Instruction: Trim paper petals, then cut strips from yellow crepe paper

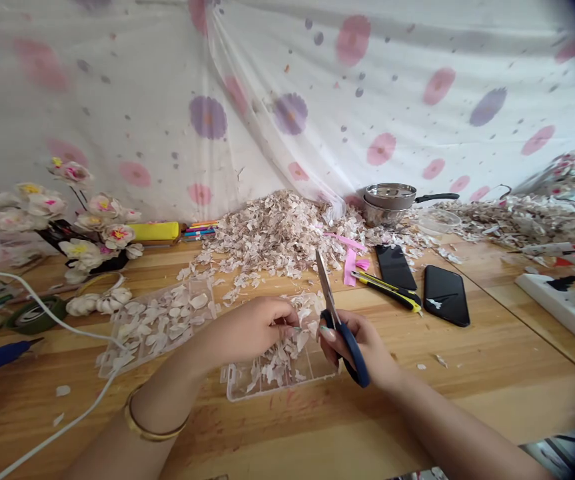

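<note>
My right hand (354,340) is closed round the blue handles of a pair of scissors (334,313), blades pointing up and away. My left hand (254,327) is pinched shut just left of the blades, holding something small and pale that I cannot make out. Both hands hover over a clear plastic box (277,370) with pale petal pieces in it. A second clear tray of petals (154,323) lies to the left. A big heap of petal scraps (282,230) sits behind on the wooden table (492,373).
Two black phones (394,267) (446,295) and a yellow utility knife (390,291) lie right of the heap. Steel pans (390,200) stand behind. Artificial flowers (82,220), a tape roll (34,313) and a white cable (67,327) are at the left; a white power strip (562,303) is at the right.
</note>
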Motion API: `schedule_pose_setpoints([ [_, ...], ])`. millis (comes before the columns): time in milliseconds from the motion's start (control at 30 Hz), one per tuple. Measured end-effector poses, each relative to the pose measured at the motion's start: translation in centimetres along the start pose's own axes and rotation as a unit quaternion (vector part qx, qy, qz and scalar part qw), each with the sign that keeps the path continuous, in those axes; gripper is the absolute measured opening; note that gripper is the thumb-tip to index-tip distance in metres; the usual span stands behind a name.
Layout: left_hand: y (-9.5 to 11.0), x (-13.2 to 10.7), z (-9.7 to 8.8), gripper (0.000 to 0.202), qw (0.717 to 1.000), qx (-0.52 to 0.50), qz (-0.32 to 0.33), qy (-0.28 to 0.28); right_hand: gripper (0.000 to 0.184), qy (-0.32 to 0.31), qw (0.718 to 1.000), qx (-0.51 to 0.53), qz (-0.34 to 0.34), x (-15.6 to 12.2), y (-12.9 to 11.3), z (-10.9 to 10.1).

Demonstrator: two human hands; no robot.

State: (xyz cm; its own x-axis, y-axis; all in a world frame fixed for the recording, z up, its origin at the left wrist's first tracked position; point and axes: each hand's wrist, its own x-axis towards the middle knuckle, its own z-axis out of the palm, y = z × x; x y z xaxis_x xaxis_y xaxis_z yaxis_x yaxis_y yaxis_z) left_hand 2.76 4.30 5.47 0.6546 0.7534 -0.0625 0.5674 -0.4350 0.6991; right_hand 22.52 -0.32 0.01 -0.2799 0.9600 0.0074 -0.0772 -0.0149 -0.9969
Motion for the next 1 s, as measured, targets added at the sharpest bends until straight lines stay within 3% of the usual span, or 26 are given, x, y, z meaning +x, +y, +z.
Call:
schedule_pose_setpoints([
  [100, -0.1, 0.2, 0.4, 0.014, 0.999, 0.01, 0.0, -0.034, 0.046, 0.022, 0.999, -0.004, 0.027, 0.2, -0.3, 0.0],
  [300, -0.2, 0.3, 0.7, 0.015, 0.999, -0.008, -0.005, -0.04, 0.038, -0.014, 0.998, -0.005, 0.063, 0.0, 0.0, 0.3],
  [500, -0.1, 0.4, 0.7, 0.022, 0.999, -0.033, -0.029, 0.006, 0.021, 0.039, 0.996, -0.075, -0.031, 0.0, 1.0, 0.0],
  [667, -0.1, 0.6, 1.6, 0.028, 0.997, -0.069, -0.031, -0.02, 0.018, 0.115, 0.979, -0.14, -0.09, 0.0, 0.9, -0.4],
  [833, -0.4, 0.9, 2.5, 0.025, 0.993, -0.116, -0.03, -0.018, 0.017, 0.117, 0.976, -0.148, -0.106, -0.1, 0.6, -0.4],
  [1000, 0.0, 0.7, 2.0, 0.023, 0.992, -0.122, -0.029, -0.019, 0.016, 0.111, 0.982, -0.126, -0.09, -0.1, 0.7, -0.4],
])
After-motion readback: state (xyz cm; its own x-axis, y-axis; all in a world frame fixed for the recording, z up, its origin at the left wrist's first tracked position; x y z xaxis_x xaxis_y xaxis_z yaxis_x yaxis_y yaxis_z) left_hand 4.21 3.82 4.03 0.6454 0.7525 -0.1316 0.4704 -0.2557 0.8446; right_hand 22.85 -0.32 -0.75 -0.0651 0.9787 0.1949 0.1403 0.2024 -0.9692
